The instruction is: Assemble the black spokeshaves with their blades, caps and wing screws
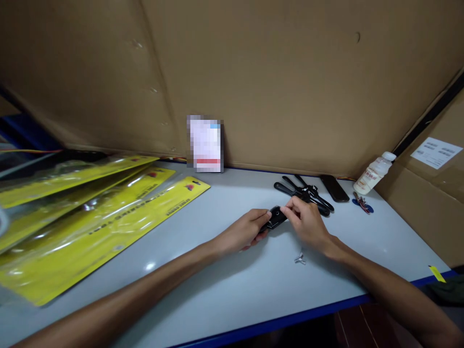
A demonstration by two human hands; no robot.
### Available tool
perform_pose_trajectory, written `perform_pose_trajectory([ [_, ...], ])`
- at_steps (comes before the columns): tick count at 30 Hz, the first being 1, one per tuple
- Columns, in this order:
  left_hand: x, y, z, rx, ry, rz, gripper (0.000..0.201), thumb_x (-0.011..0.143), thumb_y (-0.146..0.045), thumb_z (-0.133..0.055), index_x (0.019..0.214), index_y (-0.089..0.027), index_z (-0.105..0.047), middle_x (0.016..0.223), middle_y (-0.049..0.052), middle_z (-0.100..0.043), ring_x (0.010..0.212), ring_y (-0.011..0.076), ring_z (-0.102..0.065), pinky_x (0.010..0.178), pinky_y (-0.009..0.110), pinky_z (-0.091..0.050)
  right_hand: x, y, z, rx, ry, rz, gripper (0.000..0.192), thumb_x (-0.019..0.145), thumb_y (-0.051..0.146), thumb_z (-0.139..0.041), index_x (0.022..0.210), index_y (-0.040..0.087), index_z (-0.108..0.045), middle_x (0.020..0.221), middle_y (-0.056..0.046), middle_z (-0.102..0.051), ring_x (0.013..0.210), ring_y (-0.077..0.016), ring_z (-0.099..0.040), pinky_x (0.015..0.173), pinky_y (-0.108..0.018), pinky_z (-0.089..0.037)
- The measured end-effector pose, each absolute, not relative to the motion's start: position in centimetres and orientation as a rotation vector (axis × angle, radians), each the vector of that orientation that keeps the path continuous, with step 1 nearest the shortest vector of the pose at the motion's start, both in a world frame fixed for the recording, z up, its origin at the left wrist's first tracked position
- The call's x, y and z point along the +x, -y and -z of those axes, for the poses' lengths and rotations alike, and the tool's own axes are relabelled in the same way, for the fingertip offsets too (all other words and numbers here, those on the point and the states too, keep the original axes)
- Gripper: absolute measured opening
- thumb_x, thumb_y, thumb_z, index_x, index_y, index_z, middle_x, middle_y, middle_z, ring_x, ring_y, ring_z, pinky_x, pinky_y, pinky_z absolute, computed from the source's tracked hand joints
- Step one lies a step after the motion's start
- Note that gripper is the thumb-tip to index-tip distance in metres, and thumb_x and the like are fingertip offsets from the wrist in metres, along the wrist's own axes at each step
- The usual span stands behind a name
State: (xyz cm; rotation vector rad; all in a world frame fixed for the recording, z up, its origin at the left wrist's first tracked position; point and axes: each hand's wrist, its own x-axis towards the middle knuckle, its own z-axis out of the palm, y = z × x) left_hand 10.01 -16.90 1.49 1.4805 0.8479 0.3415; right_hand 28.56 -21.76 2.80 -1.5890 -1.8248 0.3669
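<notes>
My left hand (254,227) grips a short, glossy black part (277,217) that has a round hole near its top end. At that part's right edge, my right hand (305,220) is closed in a pinch with thumb and fingertips touching it. Whether anything small sits between those fingertips is hidden. Below my right hand, a small silver wing screw (300,259) lies on the table. Just behind the same hand rests a pile of black handle-like pieces (304,189), partly covered by the fingers.
Yellow printed packages (119,237) with clear plastic overlap on the left of the grey table (203,299). Against the cardboard wall (282,87) leans a blurred white card (206,145). A dark phone (335,188), a white bottle (375,173) and a blue item with wires (362,204) are at right.
</notes>
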Motion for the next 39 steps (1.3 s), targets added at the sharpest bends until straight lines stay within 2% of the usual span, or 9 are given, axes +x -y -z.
perform_pose_trajectory([
  [5,10.2,17.1,-2.1,1.477,-0.823,-0.325,0.038,0.095,-0.048,-0.041,0.068,-0.022,-0.042,0.051,-0.008,-0.039,0.036,0.0068,-0.026,0.031,0.019,-0.019,28.2,21.9,-2.4,-1.712,1.91,-0.214,0.015,0.096,0.035,-0.05,0.088,0.023,-0.052,0.066,-0.001,-0.06,0.054,-0.0166,-0.05,0.056,-0.03,-0.028],
  [10,10.2,17.0,-2.0,1.537,-0.835,-0.298,0.032,0.095,-0.042,-0.044,0.07,-0.023,-0.038,0.053,-0.009,-0.038,0.036,0.0063,-0.025,0.03,0.018,-0.021,28.4,21.7,-2.4,-1.684,1.94,-0.175,0.014,0.096,0.033,-0.05,0.089,0.021,-0.052,0.07,-0.001,-0.062,0.056,-0.015,-0.051,0.056,-0.029,-0.029],
  [15,10.0,17.0,-2.4,1.532,-0.863,-0.256,0.029,0.098,-0.037,-0.038,0.073,-0.023,-0.038,0.055,-0.008,-0.038,0.037,0.0063,-0.027,0.031,0.017,-0.021,30.7,22.1,-6.1,-1.482,2.059,-0.459,0.015,0.091,0.03,-0.059,0.082,0.02,-0.056,0.056,0.007,-0.049,0.052,-0.0097,-0.042,0.056,-0.024,-0.029],
  [18,9.8,17.0,-2.6,1.528,-0.887,-0.247,0.03,0.099,-0.036,-0.038,0.072,-0.022,-0.038,0.057,-0.008,-0.038,0.039,0.0061,-0.029,0.032,0.016,-0.022,32.2,22.7,-8.4,-1.475,2.431,-0.799,0.014,0.087,0.028,-0.066,0.079,0.018,-0.061,0.064,0.005,-0.057,0.059,-0.0096,-0.049,0.058,-0.023,-0.032],
  [21,9.6,16.9,-2.6,1.506,-0.88,-0.243,0.031,0.099,-0.036,-0.037,0.071,-0.022,-0.037,0.058,-0.007,-0.038,0.041,0.0058,-0.028,0.033,0.016,-0.022,32.5,23.3,-9.1,-1.622,2.659,-0.909,0.022,0.082,0.035,-0.073,0.072,0.018,-0.062,0.063,0.004,-0.059,0.058,-0.0102,-0.049,0.057,-0.024,-0.03],
  [25,9.4,17.0,-2.7,1.48,-0.871,-0.243,0.031,0.099,-0.037,-0.039,0.072,-0.022,-0.037,0.059,-0.007,-0.039,0.041,0.0054,-0.027,0.033,0.016,-0.022,31.4,24.1,-8.4,-1.622,2.729,-0.912,0.02,0.078,0.034,-0.076,0.089,0.02,-0.065,0.073,0.003,-0.064,0.067,-0.0128,-0.053,0.061,-0.025,-0.03],
  [31,9.4,17.3,-3.4,1.437,-0.855,-0.252,0.028,0.099,-0.034,-0.041,0.074,-0.022,-0.038,0.058,-0.007,-0.039,0.042,0.0055,-0.026,0.034,0.015,-0.022,30.6,24.6,-7.5,-1.619,2.764,-0.879,0.016,0.079,0.023,-0.074,0.073,0.02,-0.06,0.07,0.001,-0.059,0.077,-0.0159,-0.054,0.063,-0.026,-0.033],
  [39,9.5,16.9,-2.8,1.393,-0.825,-0.261,0.026,0.098,-0.034,-0.041,0.074,-0.023,-0.036,0.057,-0.008,-0.038,0.04,0.006,-0.024,0.033,0.015,-0.019,30.6,24.2,-7.5,-1.519,2.713,-0.776,0.011,0.078,0.009,-0.067,0.072,0.018,-0.063,0.064,0.002,-0.06,0.074,-0.0152,-0.054,0.062,-0.025,-0.036],
])
